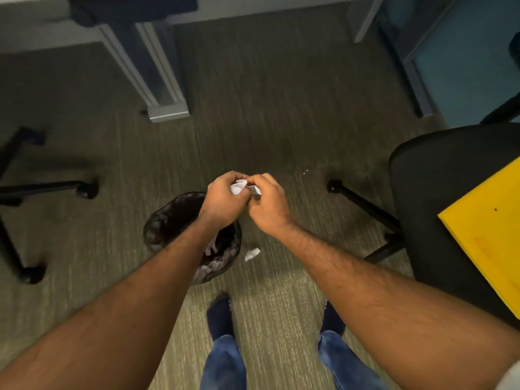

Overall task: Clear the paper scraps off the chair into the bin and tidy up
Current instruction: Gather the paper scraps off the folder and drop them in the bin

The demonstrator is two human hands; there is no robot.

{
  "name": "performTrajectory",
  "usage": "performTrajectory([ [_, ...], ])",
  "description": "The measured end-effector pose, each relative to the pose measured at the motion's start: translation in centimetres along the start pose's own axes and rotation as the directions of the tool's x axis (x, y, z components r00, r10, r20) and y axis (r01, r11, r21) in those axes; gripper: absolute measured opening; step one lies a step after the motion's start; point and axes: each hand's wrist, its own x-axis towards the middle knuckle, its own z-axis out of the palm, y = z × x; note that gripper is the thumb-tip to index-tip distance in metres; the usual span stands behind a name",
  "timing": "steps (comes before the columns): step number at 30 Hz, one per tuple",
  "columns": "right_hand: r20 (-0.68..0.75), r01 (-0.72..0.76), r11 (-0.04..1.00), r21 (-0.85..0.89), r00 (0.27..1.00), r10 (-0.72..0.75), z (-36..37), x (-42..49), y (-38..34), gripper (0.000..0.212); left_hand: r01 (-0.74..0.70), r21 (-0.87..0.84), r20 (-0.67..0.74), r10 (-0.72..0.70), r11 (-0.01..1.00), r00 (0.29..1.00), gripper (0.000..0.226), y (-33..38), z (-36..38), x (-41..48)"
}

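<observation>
Two hands, one floor scrap

White crumpled paper scraps are held together between the left hand and the right hand, above the far rim of the bin. The bin is small and round, lined with a black bag, upright on the carpet, with some white scraps inside. One more white scrap lies on the carpet just beside its right side; the black chair stands at the right edge.

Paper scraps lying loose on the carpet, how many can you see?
1: a white scrap lies on the carpet just right of the bin. Tiny white specks farther off may be more; others may hide under the arms.
</observation>
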Motion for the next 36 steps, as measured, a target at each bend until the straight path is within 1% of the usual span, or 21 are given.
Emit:
performTrajectory([
  [7,0.120,0.015,0.998,0.054,0.993,-0.021,8.3,-0.7,-3.3,0.029,0.125,-0.084,-0.099,-0.133,0.989,0.986,0.014,-6.8,-6.6,-1.6],
  [9,0.159,0.017,0.998,0.055,0.987,-0.026,10.2,-0.9,-3.8,0.028,0.155,-0.122,-0.114,-0.169,0.980,0.979,0.017,-8.7,-7.9,-2.1],
  [12,0.226,0.008,0.999,0.041,0.974,-0.017,12.6,-1.1,-4.0,0.029,0.218,-0.224,-0.121,-0.250,0.950,0.961,0.028,-11.2,-9.2,-2.6],
  [14,0.273,0.008,1.000,0.023,0.962,-0.014,14.1,-1.2,-4.0,0.031,0.242,-0.256,-0.128,-0.281,0.936,0.951,0.026,-12.9,-9.6,-2.7],
  [18,0.324,0.022,0.999,-0.023,0.946,-0.013,16.0,-1.3,-4.0,0.035,0.218,-0.244,-0.162,-0.261,0.945,0.952,0.017,-14.4,-10.2,-3.1],
  [22,0.320,0.031,0.999,-0.039,0.947,-0.017,16.6,-1.4,-3.6,0.029,0.196,-0.244,-0.161,-0.240,0.950,0.957,0.021,-15.4,-10.5,-2.8],
  [25,0.302,0.027,0.998,-0.059,0.953,-0.008,16.6,-1.4,-2.9,0.025,0.212,-0.263,-0.157,-0.258,0.941,0.953,0.028,-15.9,-10.6,-2.6],
  [30,0.291,-0.006,0.997,-0.073,0.956,0.027,15.9,-1.5,-2.2,0.025,0.255,-0.186,-0.118,-0.280,0.949,0.953,0.027,-16.7,-10.1,-2.3],
  [33,0.298,-0.072,0.997,-0.029,0.951,0.077,14.9,-1.8,-1.6,0.021,0.250,-0.198,-0.121,-0.277,0.948,0.953,0.021,-16.4,-9.2,-2.5],
  [36,0.310,-0.103,0.994,-0.030,0.945,0.107,13.6,-2.3,-0.3,0.018,0.241,-0.193,-0.109,-0.264,0.951,0.958,0.016,-15.6,-7.4,-2.7],
])
